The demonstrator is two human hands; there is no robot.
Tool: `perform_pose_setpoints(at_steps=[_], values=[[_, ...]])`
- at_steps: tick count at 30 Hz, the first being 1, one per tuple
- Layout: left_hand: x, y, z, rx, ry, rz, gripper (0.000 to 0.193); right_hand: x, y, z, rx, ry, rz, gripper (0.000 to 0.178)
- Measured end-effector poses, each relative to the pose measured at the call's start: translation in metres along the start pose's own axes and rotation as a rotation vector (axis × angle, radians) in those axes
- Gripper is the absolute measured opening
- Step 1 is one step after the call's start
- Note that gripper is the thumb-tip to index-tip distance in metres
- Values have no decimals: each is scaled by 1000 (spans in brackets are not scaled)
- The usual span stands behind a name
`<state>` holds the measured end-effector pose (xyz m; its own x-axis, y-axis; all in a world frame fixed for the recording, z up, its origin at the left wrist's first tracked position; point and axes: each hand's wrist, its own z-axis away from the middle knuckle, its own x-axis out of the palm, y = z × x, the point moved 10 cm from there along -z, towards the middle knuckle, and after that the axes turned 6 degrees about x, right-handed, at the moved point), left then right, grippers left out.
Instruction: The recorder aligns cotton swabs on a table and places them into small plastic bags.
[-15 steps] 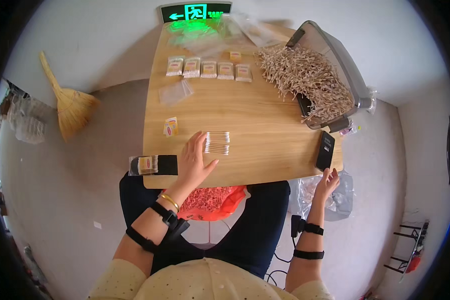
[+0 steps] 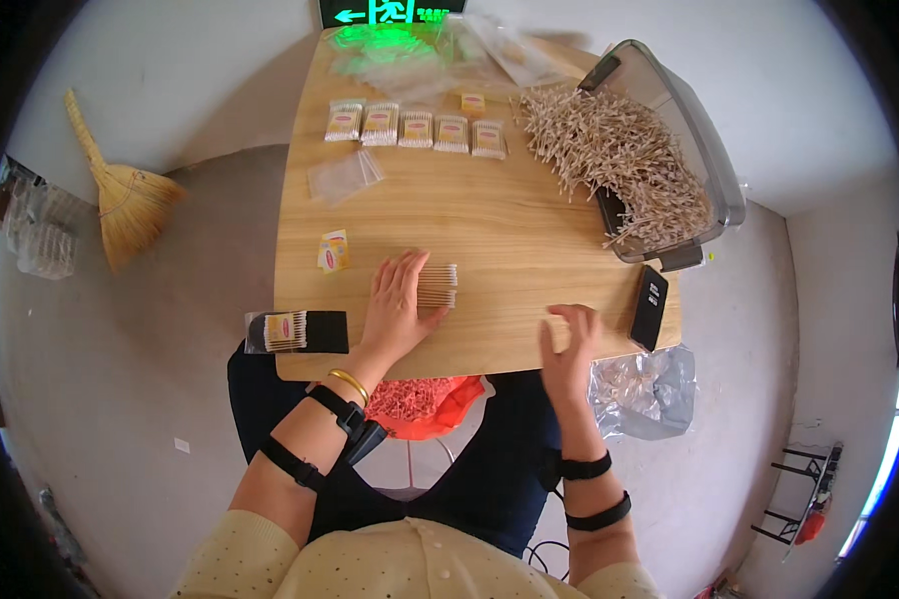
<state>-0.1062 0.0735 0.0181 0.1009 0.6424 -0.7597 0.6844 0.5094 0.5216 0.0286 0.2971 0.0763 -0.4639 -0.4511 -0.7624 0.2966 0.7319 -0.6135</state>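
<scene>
Spread grips: left hand [image 2: 400, 304] is cupping swabs [image 2: 439, 288]; right hand [image 2: 567, 361] is overlapping near edge; open desk [image 2: 499, 314] is lying between.

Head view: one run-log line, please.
left hand: open, at left ends of cotton swabs | right hand: open, empty | phone: right of right hand | swab packs: row farther back

Left hand [image 2: 394, 311] arches palm-down; right hand [image 2: 569, 361] hovers, loosely spread.
</scene>
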Motion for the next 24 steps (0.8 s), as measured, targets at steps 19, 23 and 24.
perform_pose_setpoints(at_steps=[19, 23, 24], values=[[-17, 8, 27, 33, -59, 67, 56, 114, -60, 21, -203, -286, -20, 41], [-16, 8, 26, 16, -82, 50, 49, 113, -60, 21, -205, -284, -17, 42], [-15, 8, 27, 16, -82, 50, 49, 112, -60, 21, -207, -280, -23, 42]])
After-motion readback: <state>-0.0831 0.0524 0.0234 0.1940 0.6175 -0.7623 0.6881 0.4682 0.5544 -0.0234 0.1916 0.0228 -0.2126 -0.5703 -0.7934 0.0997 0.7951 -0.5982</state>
